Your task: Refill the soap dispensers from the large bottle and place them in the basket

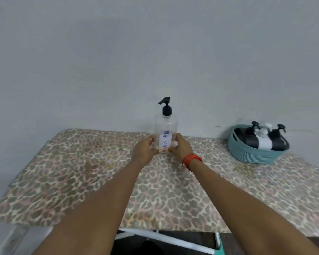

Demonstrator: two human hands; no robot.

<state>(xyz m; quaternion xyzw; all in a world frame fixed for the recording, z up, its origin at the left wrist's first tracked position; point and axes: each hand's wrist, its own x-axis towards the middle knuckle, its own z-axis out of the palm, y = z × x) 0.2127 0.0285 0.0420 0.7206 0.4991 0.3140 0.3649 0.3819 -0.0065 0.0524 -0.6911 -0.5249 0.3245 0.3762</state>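
Note:
A clear plastic bottle (166, 126) with a black pump and a white label reading "DISH SOAP" stands upright at the back middle of the table, close to the wall. My left hand (145, 149) grips its lower left side and my right hand (180, 147) grips its lower right side, with the fingers curled round the base. At the back right stands a teal basket (254, 153) holding several dispensers (261, 138), black ones and white ones, with pump tops.
The table (81, 172) wears a leopard-print cloth. A plain grey wall rises right behind it. A white bar and a teal object (218, 242) show below the table's front edge. My right wrist carries red bands.

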